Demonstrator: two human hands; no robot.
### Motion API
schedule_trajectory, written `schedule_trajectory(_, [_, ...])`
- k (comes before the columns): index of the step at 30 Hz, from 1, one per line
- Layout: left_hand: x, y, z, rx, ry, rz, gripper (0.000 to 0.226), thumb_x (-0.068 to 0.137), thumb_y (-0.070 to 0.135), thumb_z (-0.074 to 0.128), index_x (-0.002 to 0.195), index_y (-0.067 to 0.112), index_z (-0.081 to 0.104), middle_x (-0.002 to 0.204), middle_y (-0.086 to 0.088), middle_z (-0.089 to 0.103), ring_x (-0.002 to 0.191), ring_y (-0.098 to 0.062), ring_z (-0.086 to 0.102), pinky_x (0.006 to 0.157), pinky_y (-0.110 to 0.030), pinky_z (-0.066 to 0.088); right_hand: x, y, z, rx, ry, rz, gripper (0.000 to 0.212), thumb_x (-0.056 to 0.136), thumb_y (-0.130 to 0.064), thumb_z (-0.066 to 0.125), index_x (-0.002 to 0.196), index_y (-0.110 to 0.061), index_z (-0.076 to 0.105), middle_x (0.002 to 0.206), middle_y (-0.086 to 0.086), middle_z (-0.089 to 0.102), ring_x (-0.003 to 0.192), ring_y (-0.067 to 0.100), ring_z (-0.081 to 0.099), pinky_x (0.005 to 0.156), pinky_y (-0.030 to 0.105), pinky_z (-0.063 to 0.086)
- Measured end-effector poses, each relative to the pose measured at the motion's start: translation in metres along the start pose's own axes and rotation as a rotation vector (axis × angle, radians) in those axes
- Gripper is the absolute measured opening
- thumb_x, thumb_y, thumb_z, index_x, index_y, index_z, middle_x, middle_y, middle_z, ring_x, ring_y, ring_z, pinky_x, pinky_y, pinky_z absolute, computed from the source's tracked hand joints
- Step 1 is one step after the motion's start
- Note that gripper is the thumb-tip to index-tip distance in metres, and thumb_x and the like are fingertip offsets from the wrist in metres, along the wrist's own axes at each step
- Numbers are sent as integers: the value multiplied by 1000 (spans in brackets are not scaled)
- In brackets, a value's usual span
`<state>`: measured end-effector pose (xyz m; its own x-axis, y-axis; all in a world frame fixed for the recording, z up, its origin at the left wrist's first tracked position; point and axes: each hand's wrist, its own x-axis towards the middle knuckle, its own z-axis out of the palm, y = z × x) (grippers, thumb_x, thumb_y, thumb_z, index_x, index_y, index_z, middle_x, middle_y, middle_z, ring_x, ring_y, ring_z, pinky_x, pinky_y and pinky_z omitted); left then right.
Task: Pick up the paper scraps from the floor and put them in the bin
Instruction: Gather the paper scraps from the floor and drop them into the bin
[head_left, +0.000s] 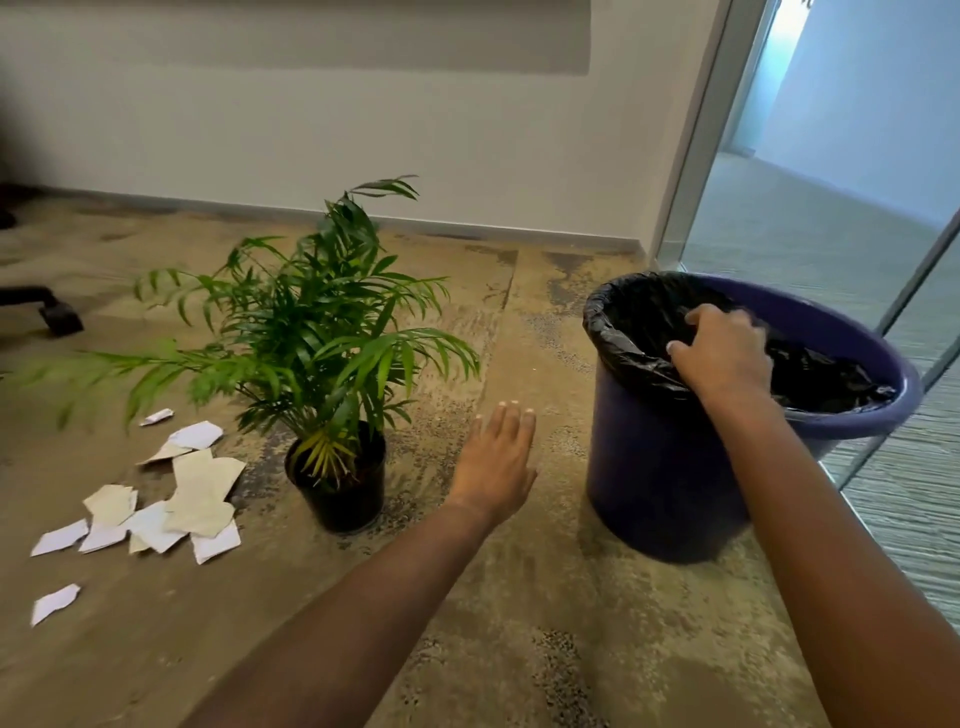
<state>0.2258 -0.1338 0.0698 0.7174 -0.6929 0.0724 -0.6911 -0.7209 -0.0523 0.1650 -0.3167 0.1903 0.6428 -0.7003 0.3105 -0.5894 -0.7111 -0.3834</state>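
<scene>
Several white and beige paper scraps (171, 499) lie scattered on the floor at the left, one more scrap (54, 603) apart nearer me. A purple bin (660, 467) with a black liner (623, 332) stands at the right. My right hand (722, 353) reaches over the bin's near rim, fingers curled down into the opening; whether paper is inside the hand is hidden. My left hand (496, 462) hovers flat and empty over the floor between the plant and the bin, fingers extended.
A potted palm (332, 364) in a black pot stands between the scraps and the bin. A glass partition (831, 208) runs along the right behind the bin. A chair castor (60, 314) sits at the far left. The wall is at the back.
</scene>
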Motion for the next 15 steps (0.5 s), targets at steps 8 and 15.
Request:
schedule_trajectory(8, [-49, -76, 8, 290, -126, 336, 46, 99, 24, 36, 141, 5, 31, 145, -20, 35, 137, -33, 30, 110, -44, 31, -56, -79, 18, 263, 260, -599, 10, 84, -7, 56, 85, -3, 65, 91, 15, 58, 85, 27, 55, 65, 29, 43])
schedule_trajectory(15, [-106, -182, 43, 302, -326, 369, 41, 98, 12, 33, 138, 6, 39, 136, -18, 45, 124, -35, 43, 101, -46, 40, -137, -108, 92, 35, -218, -1026, 7, 68, -10, 72, 68, -10, 66, 71, 6, 62, 56, 16, 55, 47, 25, 42])
